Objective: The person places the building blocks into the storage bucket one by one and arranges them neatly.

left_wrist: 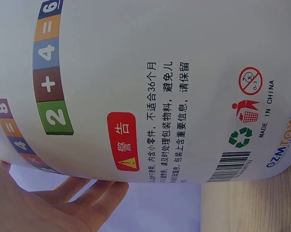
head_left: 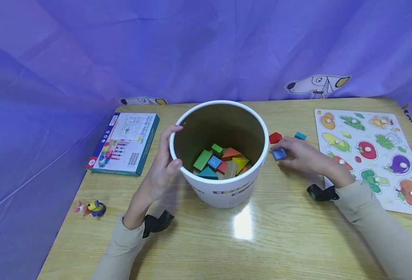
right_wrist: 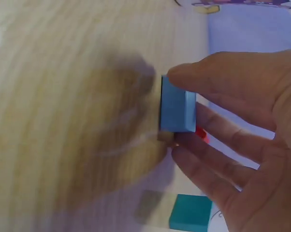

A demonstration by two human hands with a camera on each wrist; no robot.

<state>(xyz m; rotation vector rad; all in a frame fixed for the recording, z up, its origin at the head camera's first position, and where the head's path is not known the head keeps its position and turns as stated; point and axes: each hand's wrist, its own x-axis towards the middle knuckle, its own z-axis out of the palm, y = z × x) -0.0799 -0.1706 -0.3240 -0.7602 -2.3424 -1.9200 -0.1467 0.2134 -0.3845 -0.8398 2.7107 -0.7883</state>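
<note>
A white bucket (head_left: 223, 198) printed with sums and warnings stands on the table. My left hand (head_left: 158, 171) grips its rim at the left; the left wrist view shows those fingers (left_wrist: 104, 193) against the outer wall. Inside lie several coloured blocks, among them a green block (head_left: 202, 160) and a yellow block (head_left: 241, 163). Right of the bucket, my right hand (head_left: 304, 157) pinches a small blue block (right_wrist: 177, 108) between thumb and fingertips, close to the tabletop. Just beyond that hand are a red block (head_left: 275, 137) and a teal block (head_left: 300, 135).
A vegetable puzzle board (head_left: 358, 134) lies at the right, beneath the right forearm. At the back left is a flat toy box (head_left: 125, 144). Small toy figures (head_left: 95, 209) sit by the left table edge. A purple cloth (head_left: 206, 50) hangs behind the table.
</note>
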